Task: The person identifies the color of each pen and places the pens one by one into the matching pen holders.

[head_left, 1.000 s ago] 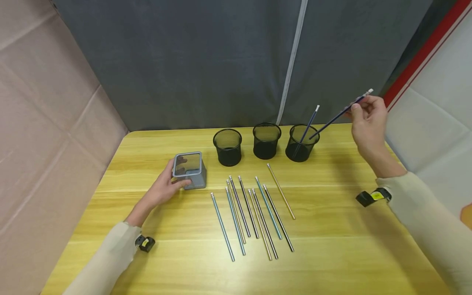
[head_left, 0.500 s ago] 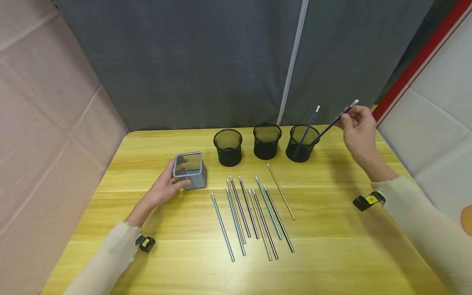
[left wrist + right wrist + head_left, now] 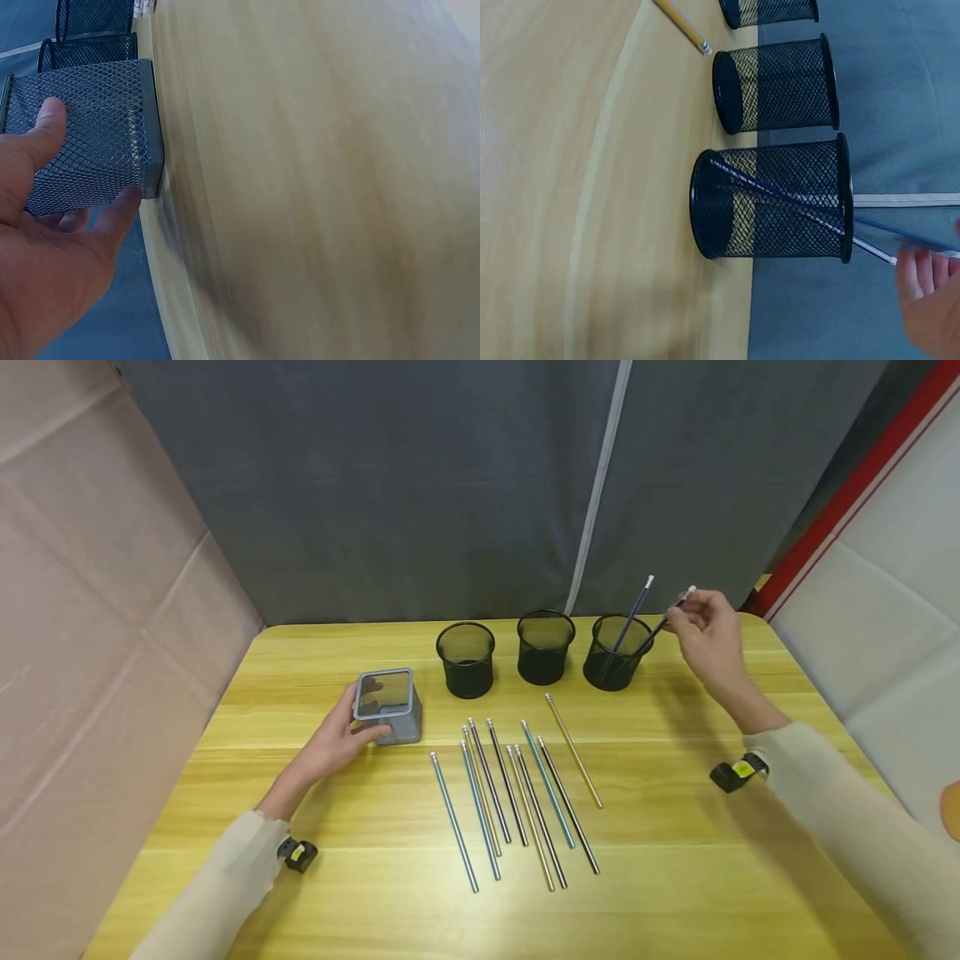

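My left hand (image 3: 335, 739) holds a grey square mesh pencil holder (image 3: 401, 727) by its left side, thumb across the front; in the left wrist view the fingers wrap its mesh wall (image 3: 97, 142). My right hand (image 3: 712, 639) pinches a dark blue pencil (image 3: 660, 624) near its white eraser end. That pencil slants down into the rightmost round black mesh cup (image 3: 611, 672), its lower part inside the rim. Another dark blue pencil (image 3: 636, 607) leans in the same cup, eraser up. In the right wrist view both show around the cup (image 3: 780, 165).
A middle black mesh cup (image 3: 542, 668) and a left one (image 3: 467, 678) stand beside it at the back of the wooden table (image 3: 675, 860). Several loose pencils, blue (image 3: 455, 827), gold (image 3: 573, 752) and dark (image 3: 570, 810), lie in front. A grey curtain (image 3: 375, 485) hangs behind.
My right hand has moved left and down, lowering the dark blue pencil farther into the rightmost cup. The left hand and the grey holder have stayed in place.
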`<state>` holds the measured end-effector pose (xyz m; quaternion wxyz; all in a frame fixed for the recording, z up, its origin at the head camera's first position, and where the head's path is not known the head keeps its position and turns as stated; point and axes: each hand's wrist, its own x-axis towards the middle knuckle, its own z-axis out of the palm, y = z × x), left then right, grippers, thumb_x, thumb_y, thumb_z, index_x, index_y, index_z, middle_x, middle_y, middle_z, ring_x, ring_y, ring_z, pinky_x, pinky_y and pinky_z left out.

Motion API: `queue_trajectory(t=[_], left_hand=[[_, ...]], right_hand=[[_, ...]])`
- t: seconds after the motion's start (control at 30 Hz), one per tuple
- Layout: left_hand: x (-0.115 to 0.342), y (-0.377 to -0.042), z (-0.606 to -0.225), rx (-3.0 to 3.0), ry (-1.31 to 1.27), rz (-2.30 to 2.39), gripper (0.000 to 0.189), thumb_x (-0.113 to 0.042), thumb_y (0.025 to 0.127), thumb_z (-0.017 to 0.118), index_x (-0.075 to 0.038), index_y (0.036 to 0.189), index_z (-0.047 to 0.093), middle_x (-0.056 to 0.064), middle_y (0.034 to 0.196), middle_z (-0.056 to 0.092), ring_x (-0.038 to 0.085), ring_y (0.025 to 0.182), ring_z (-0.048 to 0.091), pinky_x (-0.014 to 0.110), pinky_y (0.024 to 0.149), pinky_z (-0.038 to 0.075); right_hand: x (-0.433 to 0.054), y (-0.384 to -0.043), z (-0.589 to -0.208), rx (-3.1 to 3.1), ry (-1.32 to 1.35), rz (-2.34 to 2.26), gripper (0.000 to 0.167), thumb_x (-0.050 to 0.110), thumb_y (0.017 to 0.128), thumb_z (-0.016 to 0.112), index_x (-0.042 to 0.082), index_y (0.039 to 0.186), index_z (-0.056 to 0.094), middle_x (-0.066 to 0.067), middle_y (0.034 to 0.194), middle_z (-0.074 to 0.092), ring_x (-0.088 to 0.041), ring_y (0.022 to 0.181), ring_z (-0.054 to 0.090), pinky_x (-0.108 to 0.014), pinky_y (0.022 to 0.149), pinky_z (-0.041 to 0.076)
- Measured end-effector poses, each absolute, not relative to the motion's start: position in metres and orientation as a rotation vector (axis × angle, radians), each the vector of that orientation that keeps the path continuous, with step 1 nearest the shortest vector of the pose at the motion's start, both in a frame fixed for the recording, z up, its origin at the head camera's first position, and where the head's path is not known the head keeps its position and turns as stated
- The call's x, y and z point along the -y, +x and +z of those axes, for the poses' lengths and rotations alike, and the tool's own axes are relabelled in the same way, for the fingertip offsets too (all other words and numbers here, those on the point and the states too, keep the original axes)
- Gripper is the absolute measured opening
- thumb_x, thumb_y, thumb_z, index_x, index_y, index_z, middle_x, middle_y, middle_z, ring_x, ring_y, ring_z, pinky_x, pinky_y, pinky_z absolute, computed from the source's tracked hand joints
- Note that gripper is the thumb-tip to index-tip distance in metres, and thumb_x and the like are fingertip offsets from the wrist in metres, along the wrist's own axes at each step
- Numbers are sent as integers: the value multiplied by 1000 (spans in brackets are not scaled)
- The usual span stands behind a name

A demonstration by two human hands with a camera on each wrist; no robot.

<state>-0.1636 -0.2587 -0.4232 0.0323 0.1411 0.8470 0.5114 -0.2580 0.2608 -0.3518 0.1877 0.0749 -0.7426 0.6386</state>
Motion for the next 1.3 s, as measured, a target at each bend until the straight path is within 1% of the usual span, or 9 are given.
queue_trajectory(t=[0.17,0.27,0.4,0.67,0.83,0.93,1.07,1.17,1.3], left_hand=[[258,-164,-424,-2605,426,1571,82,-1,96,70,-5,159,18,29,148,40,44,139,38,56,107,42],[257,-163,-423,-2604,416,1566,82,-2,96,70,-6,160,18,29,148,41,43,140,37,55,108,40],[258,-163,-423,-2608,416,1562,83,-3,96,70,-6,160,17,28,148,41,43,141,35,56,109,39],[257,-164,-423,-2603,430,1571,83,-4,96,70,-8,160,18,27,149,41,42,141,35,57,109,38],[257,-164,-423,-2598,419,1573,83,-4,96,70,-8,160,17,27,148,41,42,141,36,56,109,39],[256,-163,-422,-2603,411,1567,83,-4,97,69,-8,160,17,27,148,42,42,140,37,56,109,38],[256,-163,-423,-2602,407,1568,82,-4,97,69,-8,160,17,28,147,42,43,140,37,56,109,39],[257,-163,-423,-2595,407,1575,82,-3,97,69,-8,160,17,28,147,41,43,140,37,56,109,38],[256,-164,-423,-2593,405,1579,82,-4,97,69,-8,161,17,28,147,42,43,140,36,56,109,38]], right_hand=[[-267,-257,-343,2157,91,1557,55,20,99,65,1,144,41,-3,134,46,-16,122,46,-26,105,43],[-272,-257,-334,2121,52,1538,61,22,98,66,3,149,38,-2,141,42,-17,129,41,-31,111,38],[-277,-257,-328,2087,44,1544,57,19,97,67,5,146,42,-1,137,45,-14,125,44,-28,108,41],[-282,-254,-331,2118,-10,1561,51,20,97,68,5,141,47,1,127,50,-14,116,51,-24,101,45],[-285,-249,-337,2195,-32,1568,49,22,98,66,7,140,45,2,125,49,-7,110,53,-17,92,46],[-288,-246,-342,2236,-58,1581,48,25,99,66,10,138,45,1,126,48,-7,111,53,-15,85,47],[-291,-242,-351,2318,-110,1596,52,32,99,65,11,141,42,4,128,47,-11,117,53,-13,81,46],[-291,-240,-360,2386,-134,1597,61,36,99,64,6,145,38,2,131,46,-16,121,52,-13,81,46],[-292,-236,-367,2465,-144,1590,73,40,99,62,-3,149,32,-11,136,44,-25,123,51,-11,80,47]])
